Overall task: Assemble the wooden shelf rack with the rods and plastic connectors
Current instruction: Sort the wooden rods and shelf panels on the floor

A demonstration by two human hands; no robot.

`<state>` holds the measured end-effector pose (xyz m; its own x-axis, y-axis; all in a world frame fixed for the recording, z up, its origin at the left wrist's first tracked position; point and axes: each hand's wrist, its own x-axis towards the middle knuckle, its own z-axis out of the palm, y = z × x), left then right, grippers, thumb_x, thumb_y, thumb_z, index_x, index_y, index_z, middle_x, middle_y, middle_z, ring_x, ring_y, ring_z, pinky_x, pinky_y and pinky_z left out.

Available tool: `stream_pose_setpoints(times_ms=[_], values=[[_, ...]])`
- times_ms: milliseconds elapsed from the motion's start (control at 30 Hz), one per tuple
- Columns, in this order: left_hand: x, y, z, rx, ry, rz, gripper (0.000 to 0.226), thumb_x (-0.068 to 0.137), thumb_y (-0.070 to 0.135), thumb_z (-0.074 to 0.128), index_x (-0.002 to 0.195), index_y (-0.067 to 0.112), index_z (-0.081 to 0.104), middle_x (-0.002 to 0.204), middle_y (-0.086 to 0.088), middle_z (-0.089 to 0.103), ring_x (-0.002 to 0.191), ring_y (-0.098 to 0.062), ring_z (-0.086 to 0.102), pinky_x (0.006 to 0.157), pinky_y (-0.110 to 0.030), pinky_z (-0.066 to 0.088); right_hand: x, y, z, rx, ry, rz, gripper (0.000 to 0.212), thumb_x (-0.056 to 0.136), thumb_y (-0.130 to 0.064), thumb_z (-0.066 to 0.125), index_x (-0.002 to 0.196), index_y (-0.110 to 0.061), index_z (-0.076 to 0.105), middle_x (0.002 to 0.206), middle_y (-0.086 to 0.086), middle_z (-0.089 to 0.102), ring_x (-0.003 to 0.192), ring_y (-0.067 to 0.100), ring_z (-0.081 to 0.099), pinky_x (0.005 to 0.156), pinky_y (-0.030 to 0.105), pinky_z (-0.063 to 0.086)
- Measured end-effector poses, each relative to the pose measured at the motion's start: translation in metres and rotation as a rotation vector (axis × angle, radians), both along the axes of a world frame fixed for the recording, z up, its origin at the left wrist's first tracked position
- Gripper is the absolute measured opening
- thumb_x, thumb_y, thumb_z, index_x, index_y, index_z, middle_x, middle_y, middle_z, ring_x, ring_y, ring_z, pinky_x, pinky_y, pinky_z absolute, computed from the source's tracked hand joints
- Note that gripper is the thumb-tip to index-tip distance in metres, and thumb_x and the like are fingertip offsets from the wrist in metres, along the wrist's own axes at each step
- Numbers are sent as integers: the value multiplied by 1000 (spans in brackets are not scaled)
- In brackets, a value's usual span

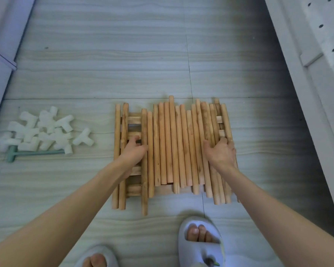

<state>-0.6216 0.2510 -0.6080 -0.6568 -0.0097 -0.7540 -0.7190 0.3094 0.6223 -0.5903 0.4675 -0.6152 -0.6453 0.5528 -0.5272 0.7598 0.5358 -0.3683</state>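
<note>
Several wooden rods [174, 147] lie side by side on the floor, on top of slatted wooden shelf panels [133, 120] that show at the left and right edges. My left hand [133, 151] rests on the rods at the left side, fingers loosely curled over them. At the right side my right hand [221, 151] lies on the rods with its fingers spread. A pile of white plastic connectors [44, 130] sits on the floor to the left, apart from both hands.
A pale green mallet [33, 153] lies at the front edge of the connector pile. My two feet in white slippers [201, 241] stand just in front of the rods. White furniture edges [316, 54] rise at the right and left sides.
</note>
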Motion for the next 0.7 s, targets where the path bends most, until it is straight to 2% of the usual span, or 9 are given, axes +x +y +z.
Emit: stream_pose_setpoints(times_ms=[133,200,333,467,533,600,700], values=[[-5,3,-2,114,-66,-32,48,95,17,50,141,15,36,127,-7,56,109,-18,54,88,-32,44,-12,4,-5,-188,-3,-44,73,87,-51,55,138,-2,35,142,16,40,130,32,39,106,45,37],[-7,9,-5,128,-87,-52,47,93,19,53,138,13,40,125,-8,58,110,-21,56,93,-39,48,-16,-3,-7,-311,24,-28,70,86,-50,58,135,-3,40,135,12,50,123,29,48,103,43,42],[-10,26,-4,160,-151,-18,47,92,27,57,134,10,45,118,-8,62,106,-23,59,87,-38,50,-23,-25,-7,-345,44,25,61,85,-49,60,127,-5,50,123,10,59,113,28,55,97,42,46],[-8,33,-3,250,-103,-41,59,83,40,66,132,12,47,116,-6,65,102,-18,63,79,-31,55,-31,-42,-6,-369,49,74,52,88,-49,55,119,-8,56,115,10,63,108,28,58,94,43,47],[-6,35,-7,270,-49,-39,68,80,35,71,136,12,40,122,-6,61,106,-16,61,85,-30,54,-33,-44,-5,-415,63,69,49,91,-49,49,119,-10,57,114,10,64,109,29,59,95,45,47],[-6,35,-12,242,-32,-20,76,78,28,74,140,14,33,125,-6,57,110,-18,58,93,-37,50,-34,-40,-5,-499,67,17,54,93,-52,42,122,-9,57,118,12,63,111,30,58,98,45,46],[-6,38,-16,195,8,1,75,77,23,75,139,14,34,123,-5,57,110,-20,58,97,-43,49,-31,-38,-9,-588,59,-74,60,92,-56,40,125,-8,55,121,12,62,111,28,58,100,44,45]])
